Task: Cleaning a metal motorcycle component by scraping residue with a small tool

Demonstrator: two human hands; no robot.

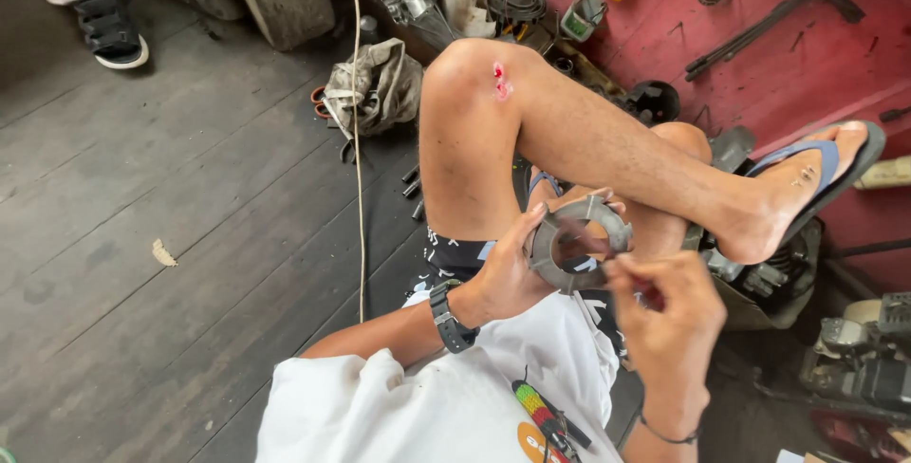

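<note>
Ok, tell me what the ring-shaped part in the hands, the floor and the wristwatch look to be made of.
Ring-shaped part, held in the left hand: looks like metal, dull grey with notched edges and a worn, matte face. Floor: wooden planks, grey and weathered, with visible grain and seams. Wristwatch: black strap, probably rubber or plastic, with a matte, ridged look. The right hand is close to the ring; its grip is unclear.

Bright even daylight, soft shadows, sharp centre, slight wide-angle edge stretch.
</note>
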